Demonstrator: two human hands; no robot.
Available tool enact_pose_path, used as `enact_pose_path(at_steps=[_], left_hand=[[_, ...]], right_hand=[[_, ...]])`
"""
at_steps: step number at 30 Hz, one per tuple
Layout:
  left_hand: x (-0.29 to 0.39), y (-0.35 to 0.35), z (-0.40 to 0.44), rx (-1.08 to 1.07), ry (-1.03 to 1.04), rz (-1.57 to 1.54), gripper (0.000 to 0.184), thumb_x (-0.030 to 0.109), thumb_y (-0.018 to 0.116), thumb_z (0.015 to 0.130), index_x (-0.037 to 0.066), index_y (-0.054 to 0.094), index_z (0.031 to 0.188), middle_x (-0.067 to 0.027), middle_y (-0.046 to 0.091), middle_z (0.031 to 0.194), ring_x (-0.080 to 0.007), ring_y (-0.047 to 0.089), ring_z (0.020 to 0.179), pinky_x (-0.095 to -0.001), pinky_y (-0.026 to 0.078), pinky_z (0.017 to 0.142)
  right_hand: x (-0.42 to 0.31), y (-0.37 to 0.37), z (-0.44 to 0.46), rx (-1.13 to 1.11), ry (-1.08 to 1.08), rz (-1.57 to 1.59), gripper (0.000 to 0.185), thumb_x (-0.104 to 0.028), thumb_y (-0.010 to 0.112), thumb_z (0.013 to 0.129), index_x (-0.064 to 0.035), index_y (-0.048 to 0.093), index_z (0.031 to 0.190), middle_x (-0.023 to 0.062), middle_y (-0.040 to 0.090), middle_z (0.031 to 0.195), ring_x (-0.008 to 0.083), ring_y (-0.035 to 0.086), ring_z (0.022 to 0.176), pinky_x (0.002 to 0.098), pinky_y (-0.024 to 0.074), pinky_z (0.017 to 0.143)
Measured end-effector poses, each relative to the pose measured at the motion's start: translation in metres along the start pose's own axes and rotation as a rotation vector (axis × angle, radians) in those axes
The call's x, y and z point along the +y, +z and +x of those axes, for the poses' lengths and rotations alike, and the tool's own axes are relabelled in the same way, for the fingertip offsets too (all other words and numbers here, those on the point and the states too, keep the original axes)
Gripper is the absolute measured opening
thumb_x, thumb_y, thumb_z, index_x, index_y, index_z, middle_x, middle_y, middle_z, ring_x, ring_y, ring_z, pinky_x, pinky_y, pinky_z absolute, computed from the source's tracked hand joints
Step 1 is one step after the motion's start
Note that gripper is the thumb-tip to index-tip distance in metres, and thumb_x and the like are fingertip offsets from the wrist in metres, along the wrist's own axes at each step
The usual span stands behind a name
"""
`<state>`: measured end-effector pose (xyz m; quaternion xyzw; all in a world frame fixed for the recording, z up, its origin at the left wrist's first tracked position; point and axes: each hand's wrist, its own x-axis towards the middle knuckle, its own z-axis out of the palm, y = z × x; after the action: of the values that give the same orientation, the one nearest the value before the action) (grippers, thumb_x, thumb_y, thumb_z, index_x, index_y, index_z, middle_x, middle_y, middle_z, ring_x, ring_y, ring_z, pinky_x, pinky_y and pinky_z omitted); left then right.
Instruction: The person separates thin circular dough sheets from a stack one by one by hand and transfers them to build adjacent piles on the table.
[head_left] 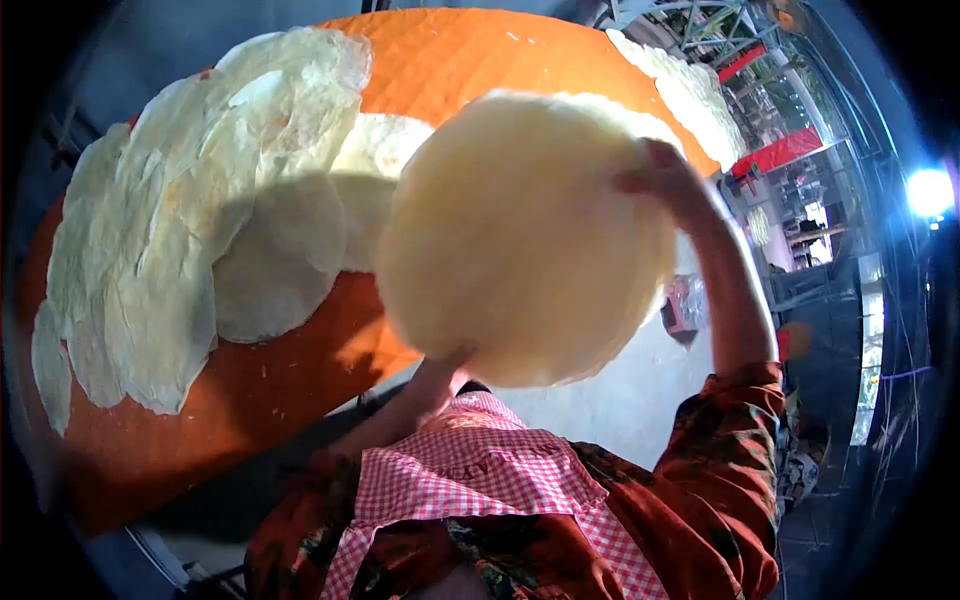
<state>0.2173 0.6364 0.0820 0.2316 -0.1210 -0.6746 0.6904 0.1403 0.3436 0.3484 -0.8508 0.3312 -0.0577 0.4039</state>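
Note:
A large, round, pale, thin flatbread (530, 240) is held up in front of me, slightly blurred; a doubled edge at its right suggests more than one layer. My right hand (668, 180) grips its upper right edge, thumb on the near face, the other fingers largely hidden. At the lower left edge, my left hand (440, 385) is closed on it, with most fingers out of sight behind. Beyond it, a spread of overlapping flatbreads (170, 230) lies on the orange-covered table (470, 55). One flatbread (280, 255) at the near edge of that spread is in shadow.
More flatbreads (695, 95) lie at the table's far right end. A bright lamp (930, 193) shines at the right. Below the held flatbread is a grey floor (600, 410). Metal framework and red strips (780, 152) stand beyond the table.

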Motion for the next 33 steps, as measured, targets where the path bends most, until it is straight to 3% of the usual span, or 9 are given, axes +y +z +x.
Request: enact_pose_path(at_steps=[7,12,13,15,17,19,25,30,33], left_hand=[[0.1,0.029,0.216,0.059,0.105,-0.002,0.044,0.024,0.06,0.088,0.007,0.045,0.126,-0.007,0.054,0.119,-0.0182,0.056,0.102,-0.0376,0.048,0.089],[0.096,0.026,0.241,0.438,0.313,0.219,0.037,0.025,0.061,0.088,0.005,0.048,0.116,-0.0086,0.059,0.105,-0.018,0.061,0.089,-0.0342,0.053,0.079],[0.082,0.009,0.23,0.483,0.267,0.205,0.035,0.023,0.061,0.088,0.004,0.048,0.114,-0.0098,0.059,0.106,-0.0189,0.062,0.088,-0.0343,0.053,0.079],[0.062,-0.023,0.182,0.701,0.287,0.192,0.033,0.018,0.062,0.087,0.003,0.05,0.114,-0.0106,0.059,0.107,-0.0201,0.064,0.086,-0.034,0.054,0.077],[0.042,-0.084,0.112,1.015,0.544,0.263,0.026,0.017,0.061,0.088,0.005,0.053,0.11,-0.0102,0.06,0.104,-0.0196,0.064,0.08,-0.0322,0.055,0.072],[0.046,-0.143,0.021,1.243,0.793,0.587,0.02,0.006,0.063,0.083,0.009,0.056,0.101,-0.0029,0.058,0.09,-0.0113,0.057,0.078,-0.0257,0.049,0.069],[0.149,-0.207,-0.107,1.93,0.4,2.124,0.047,0.014,0.069,0.071,0.008,0.055,0.115,-0.0155,0.052,0.123,-0.0361,0.052,0.106,-0.0472,0.044,0.088],[0.188,-0.286,-0.176,1.769,0.203,2.537,0.047,0.022,0.06,0.078,0.01,0.053,0.123,-0.0151,0.051,0.128,-0.0372,0.049,0.111,-0.054,0.04,0.092],[0.2,-0.304,-0.204,1.62,0.116,2.385,0.039,0.021,0.06,0.081,0.006,0.056,0.117,-0.0163,0.057,0.117,-0.0366,0.055,0.1,-0.0477,0.046,0.083]], right_hand=[[0.151,-0.164,0.071,0.545,-0.042,0.377,0.038,-0.015,0.068,0.074,-0.0026,0.058,0.108,0.0035,0.063,0.084,0.0173,0.059,0.068,0.0314,0.0491,0.063],[0.431,-0.156,0.142,0.311,0.161,0.787,0.024,-0.007,0.063,0.081,-0.0033,0.059,0.104,-0.0051,0.047,0.069,0.0096,0.046,0.059,0.0245,0.0407,0.051],[0.406,-0.109,0.148,0.603,0.417,0.899,0.022,-0.003,0.06,0.081,-0.0032,0.06,0.103,-0.0026,0.051,0.071,0.0117,0.049,0.06,0.0266,0.0431,0.051],[0.47,-0.065,0.149,0.337,0.493,1.157,0.03,-0.006,0.064,0.079,-0.0035,0.058,0.109,0.0066,0.06,0.094,0.0202,0.059,0.086,0.0335,0.0502,0.069],[0.449,-0.045,0.145,0.464,0.857,0.289,0.039,-0.008,0.068,0.078,0.0002,0.053,0.114,0.0096,0.059,0.1,0.0223,0.058,0.092,0.0347,0.0492,0.077],[0.44,-0.009,0.142,0.997,0.273,-0.379,0.024,-0.001,0.064,0.077,0.0047,0.058,0.1,0.0095,0.061,0.093,0.0227,0.058,0.082,0.0342,0.0491,0.07],[0.214,0.206,0.178,-0.165,-0.028,0.675,0.037,-0.011,0.063,0.085,0.0019,0.052,0.117,0.011,0.061,0.103,0.018,0.061,0.093,0.0286,0.0515,0.076],[0.123,0.416,0.248,-0.228,0.086,0.566,0.056,-0.016,0.071,0.077,0.0085,0.046,0.12,0.0177,0.063,0.096,0.0228,0.065,0.078,0.0291,0.0543,0.062],[0.064,0.434,0.237,-0.37,0.167,0.648,0.024,-0.016,0.073,0.072,0.0013,0.067,0.086,0.0092,0.065,0.073,0.0172,0.061,0.058,0.0319,0.0494,0.046]])
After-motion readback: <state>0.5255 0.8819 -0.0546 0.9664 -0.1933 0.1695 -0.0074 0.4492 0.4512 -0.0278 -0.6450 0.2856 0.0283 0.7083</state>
